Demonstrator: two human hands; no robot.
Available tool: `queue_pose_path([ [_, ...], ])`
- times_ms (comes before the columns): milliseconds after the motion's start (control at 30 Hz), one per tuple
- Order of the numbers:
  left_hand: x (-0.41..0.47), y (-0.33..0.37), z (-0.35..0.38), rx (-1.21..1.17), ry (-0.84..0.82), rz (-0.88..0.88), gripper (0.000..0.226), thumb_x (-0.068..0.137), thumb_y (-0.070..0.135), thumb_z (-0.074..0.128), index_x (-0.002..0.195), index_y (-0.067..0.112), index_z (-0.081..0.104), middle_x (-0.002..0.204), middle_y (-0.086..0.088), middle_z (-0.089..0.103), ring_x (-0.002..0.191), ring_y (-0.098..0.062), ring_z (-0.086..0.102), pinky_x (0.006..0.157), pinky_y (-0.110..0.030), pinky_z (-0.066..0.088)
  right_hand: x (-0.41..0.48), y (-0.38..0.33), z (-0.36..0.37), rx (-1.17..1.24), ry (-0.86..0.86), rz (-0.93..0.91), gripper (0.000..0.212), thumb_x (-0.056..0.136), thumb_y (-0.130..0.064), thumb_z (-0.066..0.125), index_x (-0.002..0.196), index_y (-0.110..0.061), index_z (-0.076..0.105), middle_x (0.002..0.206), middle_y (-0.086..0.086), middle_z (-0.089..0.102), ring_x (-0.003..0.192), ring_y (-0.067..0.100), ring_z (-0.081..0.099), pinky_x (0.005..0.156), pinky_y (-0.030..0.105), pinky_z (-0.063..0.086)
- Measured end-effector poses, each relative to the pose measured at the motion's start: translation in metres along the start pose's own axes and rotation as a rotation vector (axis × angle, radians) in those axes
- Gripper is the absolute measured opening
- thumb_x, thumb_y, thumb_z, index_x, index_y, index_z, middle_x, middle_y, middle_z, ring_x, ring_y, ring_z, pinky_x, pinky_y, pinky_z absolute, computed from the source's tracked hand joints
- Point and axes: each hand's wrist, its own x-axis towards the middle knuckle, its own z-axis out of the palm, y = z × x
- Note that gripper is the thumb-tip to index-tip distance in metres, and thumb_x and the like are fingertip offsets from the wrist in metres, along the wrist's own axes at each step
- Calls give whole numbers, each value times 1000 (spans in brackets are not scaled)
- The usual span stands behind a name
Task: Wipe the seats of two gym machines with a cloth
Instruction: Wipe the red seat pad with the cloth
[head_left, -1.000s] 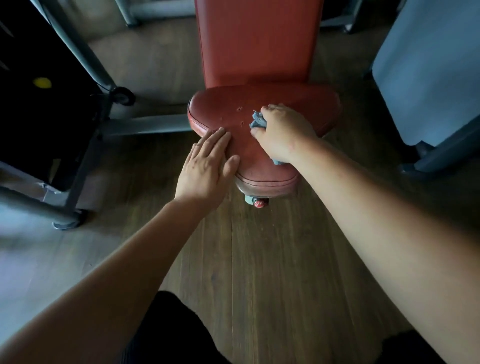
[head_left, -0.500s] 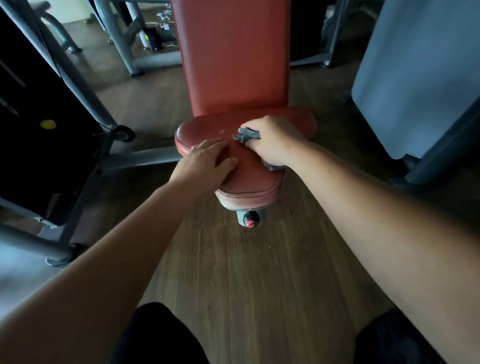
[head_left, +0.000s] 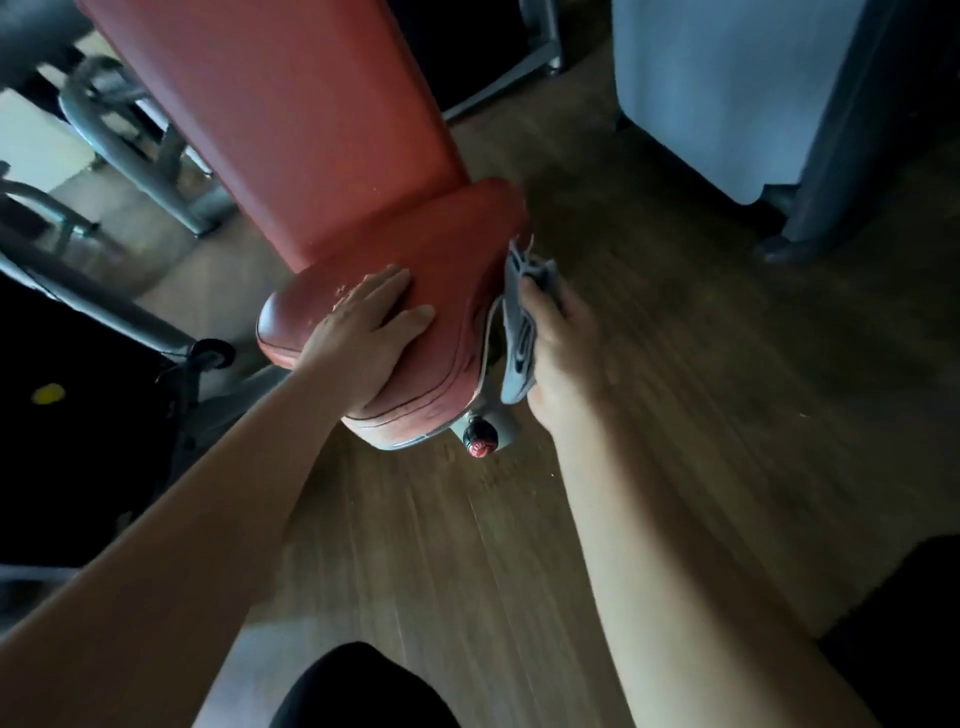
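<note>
Grey, soft and light, the cloth (head_left: 519, 332) is held bunched in the closed right hand (head_left: 563, 358) against the right edge of the red seat (head_left: 452, 291), apparently touching it, while the seat is steadied by the flat, open, empty left hand (head_left: 363, 332).

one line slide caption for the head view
Left hand braces the red seat while the right hand holds a grey cloth beside it.

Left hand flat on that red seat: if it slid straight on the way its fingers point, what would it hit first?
Probably the red backrest. The left hand lies flat on the seat, fingers aimed up and right across bare padding; depth is hard to judge, so it might run off the seat's far edge instead.
</note>
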Motion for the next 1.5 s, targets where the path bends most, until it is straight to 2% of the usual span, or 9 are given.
queue_pose_path([
  [100, 2, -4, 3, 14, 15, 7, 91, 75, 82, 35, 156, 42, 43, 167, 18, 33, 157, -9, 25, 129, -45, 16, -14, 10, 19, 140, 38, 70, 29, 102, -16, 55, 129, -14, 65, 136, 17, 66, 129, 33, 61, 116, 52, 42],
  [233, 2, -4, 3, 14, 12, 2, 91, 76, 83, 32, 157, 42, 40, 169, 17, 31, 157, -11, 24, 128, -48, 18, -36, 11, 43, -160, 108, 52, 65, 86, -50, 56, 146, -26, 54, 151, -3, 55, 141, 14, 50, 122, 44, 35],
  [367, -2, 4, 2, 37, -1, -1, 91, 77, 80, 31, 159, 41, 36, 171, 16, 26, 160, -12, 18, 130, -45, 15, -80, 11, 54, -531, 77, -141, 60, 104, -29, 46, 159, -12, 30, 168, 0, 27, 152, 1, 20, 127, 22, 12],
  [567, -1, 5, 4, 77, 3, -11, 80, 85, 71, 33, 160, 42, 33, 171, 19, 24, 159, -11, 19, 127, -45, 20, -12, 0, 48, -705, 102, -10, 64, 92, -45, 34, 147, -15, 47, 149, 10, 54, 137, 28, 52, 115, 47, 39],
  [700, 0, 4, 6, 82, 11, -12, 81, 84, 72, 32, 159, 42, 34, 170, 18, 26, 158, -12, 21, 127, -45, 22, -76, 10, 53, -746, 32, -150, 58, 107, -29, 40, 160, -11, 26, 169, 4, 24, 156, 14, 19, 129, 32, 13],
  [867, 0, 5, 7, 72, 27, -5, 80, 85, 70, 34, 159, 41, 35, 170, 18, 25, 159, -10, 20, 127, -43, 21, -4, -3, 50, -740, 72, 5, 71, 93, -45, 31, 151, -5, 40, 157, 17, 44, 147, 29, 40, 121, 47, 32],
  [1067, 2, 3, 7, 72, 40, 18, 90, 79, 77, 28, 160, 38, 36, 170, 17, 28, 158, -11, 23, 127, -44, 22, -51, 8, 54, -739, 29, -179, 57, 107, -24, 39, 160, -8, 24, 170, 7, 18, 158, 17, 14, 130, 34, 11],
  [1233, 2, 2, 9, 75, 45, 1, 81, 84, 74, 33, 159, 43, 35, 169, 21, 26, 158, -10, 21, 126, -47, 24, 46, -11, 54, -821, 168, -158, 63, 109, -24, 37, 158, 6, 12, 169, 24, 6, 159, 32, 5, 129, 41, 6],
  [1500, 2, 1, 8, 54, 34, 8, 86, 81, 76, 31, 160, 42, 34, 169, 22, 25, 158, -10, 21, 127, -45, 20, 52, -9, 51, -820, 180, -233, 61, 110, -23, 35, 160, 1, 10, 170, 19, 4, 159, 28, 2, 130, 36, 4],
])
